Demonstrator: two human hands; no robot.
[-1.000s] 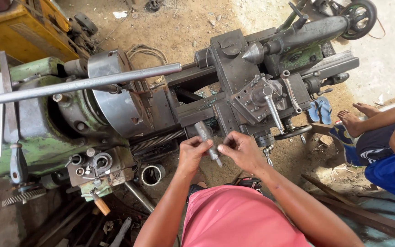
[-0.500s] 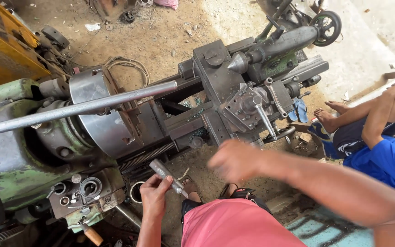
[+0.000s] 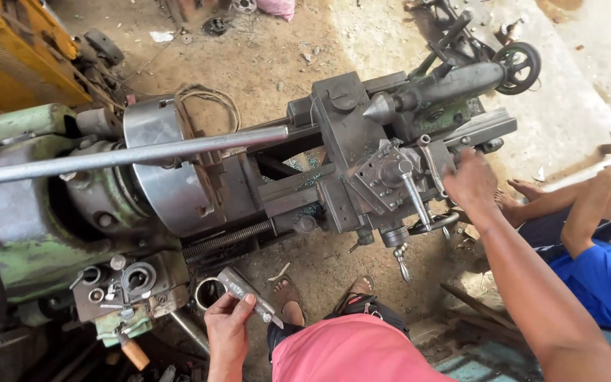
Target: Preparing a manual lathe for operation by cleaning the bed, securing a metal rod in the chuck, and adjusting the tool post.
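At lathe [image 3: 362, 163], left hand [image 3: 229, 327] holding caliper [image 3: 247, 293], right hand [image 3: 471, 180] on carriage [image 3: 383, 177]

Right hand [image 3: 469, 181] covered its own fingertips against the lathe carriage [image 3: 383, 177]; grip unclear. Long steel bar [image 3: 129, 157], far left of the left hand [image 3: 229, 327], ran off the frame edge. Left forearm cut off below.

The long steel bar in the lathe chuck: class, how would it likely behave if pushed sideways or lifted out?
The steel bar looks solid and straight, so probably stiff and heavy. Being round and smooth, it would likely roll once freed. The chuck surrounds it, so a sideways push should barely shift it.
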